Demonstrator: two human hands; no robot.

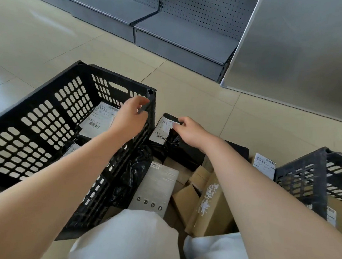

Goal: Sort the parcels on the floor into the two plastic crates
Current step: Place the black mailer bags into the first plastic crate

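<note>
Under right hand point(188, 131) (pinching): parcel point(167, 133)

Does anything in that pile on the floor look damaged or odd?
Yes. The brown cardboard box near the person's knees has its label torn off, leaving white scraps. The left crate sits tilted rather than flat. Nothing looks spilled.
</note>
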